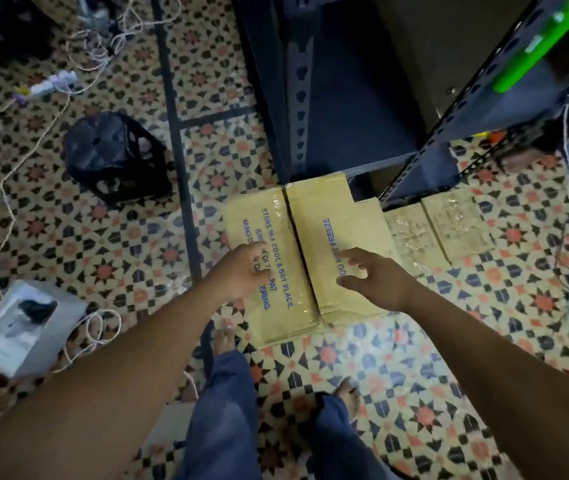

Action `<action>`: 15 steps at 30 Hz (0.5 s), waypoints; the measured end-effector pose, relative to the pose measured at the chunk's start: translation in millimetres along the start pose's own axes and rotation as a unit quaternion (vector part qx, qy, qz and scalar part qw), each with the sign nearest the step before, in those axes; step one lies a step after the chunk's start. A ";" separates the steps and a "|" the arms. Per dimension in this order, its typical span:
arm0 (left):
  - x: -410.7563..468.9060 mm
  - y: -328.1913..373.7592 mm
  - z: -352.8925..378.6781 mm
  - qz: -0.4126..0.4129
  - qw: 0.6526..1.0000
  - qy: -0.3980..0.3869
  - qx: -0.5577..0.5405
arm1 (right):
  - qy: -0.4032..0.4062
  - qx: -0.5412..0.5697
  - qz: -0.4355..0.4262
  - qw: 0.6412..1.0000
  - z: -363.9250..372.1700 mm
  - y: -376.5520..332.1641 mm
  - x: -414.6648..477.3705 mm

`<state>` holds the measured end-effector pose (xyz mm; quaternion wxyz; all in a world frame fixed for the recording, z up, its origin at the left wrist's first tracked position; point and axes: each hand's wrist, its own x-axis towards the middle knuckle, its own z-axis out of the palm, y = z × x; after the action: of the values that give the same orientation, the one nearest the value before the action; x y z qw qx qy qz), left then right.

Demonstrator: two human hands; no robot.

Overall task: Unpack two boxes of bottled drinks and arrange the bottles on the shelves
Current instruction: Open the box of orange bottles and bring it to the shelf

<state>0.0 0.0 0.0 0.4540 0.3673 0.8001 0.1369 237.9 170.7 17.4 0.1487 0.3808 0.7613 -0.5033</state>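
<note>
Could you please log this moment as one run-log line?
brown cardboard box: flaps closed | left hand: over left flap | right hand: over right flap | second taped cardboard box: closed

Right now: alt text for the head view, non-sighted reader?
From above, a person's left hand and right hand reach to the closed flaps of a cardboard box on a patterned tile floor by a dark metal shelf; a second taped box sits beside it.

Dim, warm indoor light. Glare patches show on the taped cardboard box (345,216) and tiled floor (373,344). Focus is soft throughout. Wide-angle distortion slants the shelving unit (298,98) towards the edges.
</note>
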 end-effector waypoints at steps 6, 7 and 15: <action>-0.3 2.8 9.3 -0.012 0.994 0.112 0.010 | 0.048 -0.019 -0.060 0.997 4.6 23.5 11.7; 0.5 1.9 9.5 -0.009 0.992 0.127 0.004 | 0.061 -0.012 -0.076 0.995 7.3 24.9 15.2; 32.2 2.3 14.1 0.066 0.968 0.238 0.039 | 0.162 -0.033 -0.178 0.970 44.5 35.6 44.1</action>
<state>2.6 22.9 -26.6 0.2257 0.3936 0.8638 0.2191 227.5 157.8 -52.7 -0.0559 0.3104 0.8472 -0.4276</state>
